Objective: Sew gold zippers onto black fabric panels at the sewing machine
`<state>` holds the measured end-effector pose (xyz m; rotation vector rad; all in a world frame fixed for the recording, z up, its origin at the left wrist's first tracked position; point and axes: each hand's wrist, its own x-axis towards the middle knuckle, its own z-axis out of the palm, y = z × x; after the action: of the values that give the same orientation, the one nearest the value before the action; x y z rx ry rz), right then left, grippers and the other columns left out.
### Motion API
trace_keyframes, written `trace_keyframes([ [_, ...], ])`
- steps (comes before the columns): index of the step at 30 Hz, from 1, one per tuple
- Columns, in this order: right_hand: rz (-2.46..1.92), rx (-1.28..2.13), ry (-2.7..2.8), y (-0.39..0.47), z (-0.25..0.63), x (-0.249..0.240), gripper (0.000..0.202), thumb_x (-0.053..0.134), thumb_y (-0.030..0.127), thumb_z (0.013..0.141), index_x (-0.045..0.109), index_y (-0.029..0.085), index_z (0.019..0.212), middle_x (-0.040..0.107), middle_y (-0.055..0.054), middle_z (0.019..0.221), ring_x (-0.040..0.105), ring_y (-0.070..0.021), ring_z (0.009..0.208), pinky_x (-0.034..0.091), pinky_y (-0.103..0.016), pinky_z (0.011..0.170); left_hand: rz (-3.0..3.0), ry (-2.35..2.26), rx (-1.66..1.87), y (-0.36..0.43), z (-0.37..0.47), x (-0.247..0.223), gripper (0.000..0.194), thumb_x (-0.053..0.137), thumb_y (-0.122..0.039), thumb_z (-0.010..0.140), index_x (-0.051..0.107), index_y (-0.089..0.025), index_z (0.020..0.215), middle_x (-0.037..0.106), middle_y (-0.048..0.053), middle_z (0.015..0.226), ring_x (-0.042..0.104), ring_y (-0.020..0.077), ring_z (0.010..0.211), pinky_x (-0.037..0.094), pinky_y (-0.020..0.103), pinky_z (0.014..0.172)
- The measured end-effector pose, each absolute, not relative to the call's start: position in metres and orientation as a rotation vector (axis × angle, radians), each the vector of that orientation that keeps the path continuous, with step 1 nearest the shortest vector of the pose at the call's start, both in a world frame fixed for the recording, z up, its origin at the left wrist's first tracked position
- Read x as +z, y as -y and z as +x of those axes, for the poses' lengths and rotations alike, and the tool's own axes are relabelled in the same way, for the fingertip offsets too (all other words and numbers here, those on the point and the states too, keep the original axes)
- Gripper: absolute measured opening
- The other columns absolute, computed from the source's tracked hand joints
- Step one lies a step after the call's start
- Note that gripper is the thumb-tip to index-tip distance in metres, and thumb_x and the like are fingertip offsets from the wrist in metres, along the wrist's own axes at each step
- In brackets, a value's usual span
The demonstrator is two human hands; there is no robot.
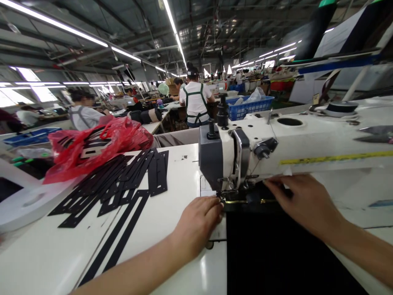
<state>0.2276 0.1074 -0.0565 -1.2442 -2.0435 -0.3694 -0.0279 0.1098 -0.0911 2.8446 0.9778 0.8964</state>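
Note:
A white sewing machine with a dark grey end cover stands over the white table. Under its presser foot area lies a gold-toothed zipper on black material. A large black fabric piece hangs toward me below it. My left hand is closed at the left end of the zipper, its fingers curled at the black edge beside the needle area. To the right of the needle, my right hand pinches the black material, thumb and forefinger together. Its fingertips partly hide what they grip.
Black cut strips are spread in a loose pile on the white table at left. Behind them sits a red plastic bag with more pieces. A blue basket stands behind the machine. Several people sit working farther back.

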Motion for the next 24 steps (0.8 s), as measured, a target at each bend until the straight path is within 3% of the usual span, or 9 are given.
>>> trace_keyframes([
  [2, -1.102, -0.288, 2.217, -0.084, 0.212, -0.066, 0.025, 0.044, 0.025, 0.092, 0.063, 0.018, 0.078, 0.063, -0.006, 0.079, 0.059, -0.0169, 0.077, 0.048, -0.032, 0.073, 2.871, -0.963, 0.851, -0.119, -0.028, -0.093, 0.018, 0.045, -0.015, 0.092, 0.058, -0.014, 0.104, 0.066, 0.01, 0.102, 0.062, 0.0212, 0.095, 0.049, 0.037, 0.085],
  [6, -1.076, -0.266, 2.346, -0.062, 0.182, -0.087, 0.027, 0.04, 0.018, 0.091, 0.063, 0.012, 0.103, 0.065, -0.013, 0.095, 0.06, -0.024, 0.087, 0.05, -0.04, 0.076, 2.757, -1.224, 0.83, -0.125, -0.022, -0.087, 0.014, 0.049, -0.014, 0.089, 0.063, -0.015, 0.091, 0.068, 0.005, 0.079, 0.064, 0.0194, 0.072, 0.051, 0.033, 0.071],
  [10, -1.26, -0.144, 2.343, -0.083, 0.169, -0.094, 0.027, 0.047, 0.019, 0.088, 0.059, 0.008, 0.109, 0.066, -0.013, 0.093, 0.062, -0.0261, 0.082, 0.052, -0.043, 0.072, 2.709, -1.317, 0.831, -0.124, -0.018, -0.081, 0.012, 0.053, -0.013, 0.087, 0.064, -0.017, 0.087, 0.068, 0.003, 0.075, 0.064, 0.0186, 0.07, 0.049, 0.03, 0.067],
  [20, -1.147, -0.098, 2.409, -0.088, 0.163, -0.098, 0.022, 0.045, 0.013, 0.086, 0.065, 0.015, 0.095, 0.069, -0.008, 0.088, 0.065, -0.0194, 0.075, 0.052, -0.032, 0.07, 2.826, -1.13, 0.845, -0.117, -0.015, -0.093, 0.013, 0.05, -0.012, 0.087, 0.063, -0.015, 0.088, 0.066, 0.006, 0.08, 0.063, 0.0186, 0.079, 0.05, 0.032, 0.075],
  [24, -1.052, -0.051, 2.388, -0.084, 0.166, -0.087, 0.026, 0.041, 0.013, 0.089, 0.065, 0.019, 0.081, 0.064, -0.002, 0.07, 0.06, -0.0154, 0.06, 0.048, -0.028, 0.057, 3.002, -1.062, 0.73, -0.114, -0.013, -0.092, 0.016, 0.046, -0.012, 0.088, 0.06, -0.01, 0.094, 0.062, 0.01, 0.083, 0.061, 0.0215, 0.082, 0.051, 0.036, 0.076],
])
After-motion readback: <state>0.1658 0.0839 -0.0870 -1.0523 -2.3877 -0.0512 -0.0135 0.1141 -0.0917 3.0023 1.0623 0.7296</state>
